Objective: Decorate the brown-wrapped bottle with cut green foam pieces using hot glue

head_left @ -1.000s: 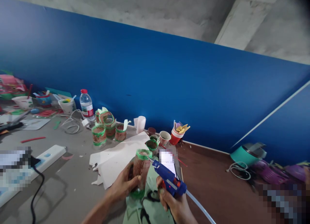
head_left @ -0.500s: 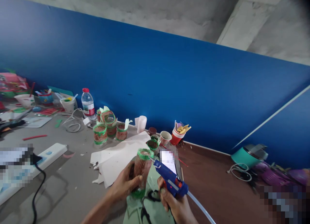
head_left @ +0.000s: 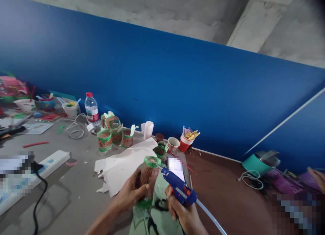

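Note:
My left hand (head_left: pixel 133 191) is closed around a clear plastic cup-like container (head_left: pixel 149 176), painted brown with green bands at its rim and base. It is held upright, close over a pale green sheet (head_left: pixel 162 214) with dark marks. My right hand (head_left: pixel 179 208) grips a blue glue gun (head_left: pixel 179 187), a whitish glue stick (head_left: pixel 210 216) trailing from its back end. The gun's nozzle is at the container's green rim; whether it touches I cannot tell. Behind the container lies white paper (head_left: pixel 122 170), with a phone (head_left: pixel 176 168) beyond the gun.
Several brown-and-green containers (head_left: pixel 104 142) stand near the blue partition (head_left: pixel 152 76), beside a water bottle (head_left: pixel 91 108). A paper cup (head_left: pixel 173 144) and a red cup of utensils (head_left: pixel 185 143) stand behind the phone. A white power strip (head_left: pixel 54 160) lies left. Another person's hand (head_left: pixel 317 177) shows far right.
Another person's hand has come into view at the far right edge. My hands, the container and the glue gun stay almost exactly where they were.

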A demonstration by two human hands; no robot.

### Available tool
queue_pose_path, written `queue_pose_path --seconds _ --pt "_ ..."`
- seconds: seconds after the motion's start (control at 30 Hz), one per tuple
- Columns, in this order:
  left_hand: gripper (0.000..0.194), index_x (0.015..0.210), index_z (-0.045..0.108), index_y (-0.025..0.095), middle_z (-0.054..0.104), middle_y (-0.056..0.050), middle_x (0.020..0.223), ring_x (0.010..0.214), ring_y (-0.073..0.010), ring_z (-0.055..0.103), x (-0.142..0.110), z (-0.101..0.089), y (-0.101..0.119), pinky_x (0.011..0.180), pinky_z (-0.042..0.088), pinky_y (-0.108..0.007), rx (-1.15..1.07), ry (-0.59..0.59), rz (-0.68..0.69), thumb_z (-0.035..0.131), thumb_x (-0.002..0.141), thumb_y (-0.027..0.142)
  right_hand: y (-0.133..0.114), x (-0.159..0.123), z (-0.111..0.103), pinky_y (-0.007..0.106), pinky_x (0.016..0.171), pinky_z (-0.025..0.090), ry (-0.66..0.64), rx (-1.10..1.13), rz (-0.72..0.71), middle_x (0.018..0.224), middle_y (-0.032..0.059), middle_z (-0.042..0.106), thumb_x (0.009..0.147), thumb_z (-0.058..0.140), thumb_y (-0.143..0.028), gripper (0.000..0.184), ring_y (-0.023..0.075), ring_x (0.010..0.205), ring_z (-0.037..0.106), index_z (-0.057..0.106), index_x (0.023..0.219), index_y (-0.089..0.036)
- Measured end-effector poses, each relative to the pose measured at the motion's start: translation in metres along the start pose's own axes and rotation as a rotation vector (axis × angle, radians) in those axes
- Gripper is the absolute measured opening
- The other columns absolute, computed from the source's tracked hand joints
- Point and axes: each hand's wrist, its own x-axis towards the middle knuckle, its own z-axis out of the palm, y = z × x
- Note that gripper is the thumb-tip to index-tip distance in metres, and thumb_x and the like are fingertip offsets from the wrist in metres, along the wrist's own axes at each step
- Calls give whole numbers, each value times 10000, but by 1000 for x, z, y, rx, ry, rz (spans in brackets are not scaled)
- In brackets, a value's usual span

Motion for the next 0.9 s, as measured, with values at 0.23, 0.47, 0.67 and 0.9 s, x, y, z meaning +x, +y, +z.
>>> queue_pose_path --seconds 0.23,0.47,0.67,0.9 --pt "562 1229 545 168 666 -107 1130 1126 -308 554 0 0 2 985 421 -379 -13 -16 -19 681 755 437 4 0 -1 193 386 264 -4 10 -8 471 -94 395 799 593 -592 420 48 359 308 509 788 -180" --pt "583 1209 553 152 670 -113 1096 1118 -320 551 1 0 2 980 420 -386 -21 -15 -25 696 738 463 7 1 -3 188 386 254 1 39 -14 553 -69 458 804 605 -572 407 30 361 316 510 794 -177" --pt "588 1210 548 155 645 -125 1166 1152 -327 531 1 0 5 990 411 -395 -39 -7 -13 707 730 454 5 2 -1 174 375 265 30 60 12 596 -65 470 769 640 -585 429 21 360 322 503 790 -179" --pt "590 1162 562 134 638 -145 1181 1136 -338 538 1 0 6 961 428 -402 -23 -3 -28 705 717 493 8 3 -3 179 382 252 10 48 -1 502 -96 412 812 603 -569 403 33 349 303 481 781 -186"
